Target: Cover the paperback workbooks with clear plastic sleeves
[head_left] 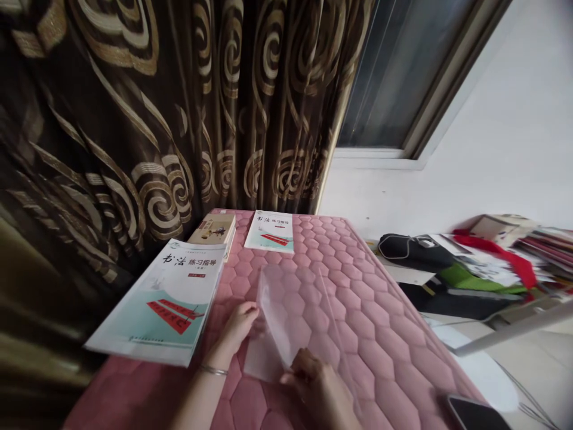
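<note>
A clear plastic sheet (299, 310), folded like a book cover, lies on the pink quilted table (385, 334) in front of me. My left hand (239, 325) rests flat on its left edge, fingers stretched out. My right hand (308, 373) pinches the lower part of the sheet, fingers curled on it. A large white and teal exercise book (168, 301) lies just left of my left hand.
A tan book (213, 229) and a second white and teal book (271, 232) lie at the table's far end by a brown patterned curtain (156, 119). A dark phone (477, 413) sits at the near right corner. Cluttered desk (470, 269) to the right.
</note>
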Action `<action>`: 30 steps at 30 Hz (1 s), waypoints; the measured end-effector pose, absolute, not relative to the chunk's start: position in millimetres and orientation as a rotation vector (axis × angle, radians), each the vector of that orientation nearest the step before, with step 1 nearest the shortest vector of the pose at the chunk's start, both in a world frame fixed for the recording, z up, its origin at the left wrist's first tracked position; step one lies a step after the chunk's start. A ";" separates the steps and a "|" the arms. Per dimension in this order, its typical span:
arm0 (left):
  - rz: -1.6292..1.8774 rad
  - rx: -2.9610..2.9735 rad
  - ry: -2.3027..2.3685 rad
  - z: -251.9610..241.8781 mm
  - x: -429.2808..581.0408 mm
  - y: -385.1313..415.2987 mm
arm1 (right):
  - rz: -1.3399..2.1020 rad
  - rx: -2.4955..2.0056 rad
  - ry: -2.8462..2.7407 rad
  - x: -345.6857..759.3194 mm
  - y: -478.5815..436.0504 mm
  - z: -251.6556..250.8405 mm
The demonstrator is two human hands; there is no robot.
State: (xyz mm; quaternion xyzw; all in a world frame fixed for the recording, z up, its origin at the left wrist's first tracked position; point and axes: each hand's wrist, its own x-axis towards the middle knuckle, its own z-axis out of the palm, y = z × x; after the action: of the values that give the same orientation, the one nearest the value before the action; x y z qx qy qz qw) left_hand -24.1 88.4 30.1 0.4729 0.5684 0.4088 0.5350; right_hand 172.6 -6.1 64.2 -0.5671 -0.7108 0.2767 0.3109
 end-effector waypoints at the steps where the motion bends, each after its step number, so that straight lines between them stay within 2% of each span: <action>1: 0.945 1.089 1.323 30.8 -24.1 88.9 | 0.725 -1.482 -1.822 174.3 -5.9 62.1; 6: 0.971 1.109 1.491 41.1 -38.0 89.3 | 0.502 -1.449 -1.330 206.3 -6.4 75.2; 10: 0.964 1.244 1.812 49.2 -61.1 89.8 | 0.509 -1.756 -0.928 252.0 -13.2 83.4; 13: 0.893 1.500 2.087 48.5 -72.4 89.1 | 0.467 -1.994 -0.825 288.2 -17.3 67.4; 21: 0.573 2.072 2.350 37.6 -69.8 82.0 | 0.387 -2.245 -0.951 323.6 -19.5 33.2; 27: 0.505 2.109 2.411 33.0 -70.6 82.9 | 0.498 -2.284 -1.176 328.9 -24.1 26.4; 30: 0.452 2.075 2.467 40.5 -66.4 78.7 | 0.398 -2.353 -1.362 336.4 -28.0 26.8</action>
State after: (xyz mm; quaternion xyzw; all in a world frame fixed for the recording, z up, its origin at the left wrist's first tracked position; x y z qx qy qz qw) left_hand -66.4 78.7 40.5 0.6365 0.7566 0.1386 -0.0569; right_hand 336.4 -28.0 26.8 -0.8398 -0.4861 0.1419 0.1958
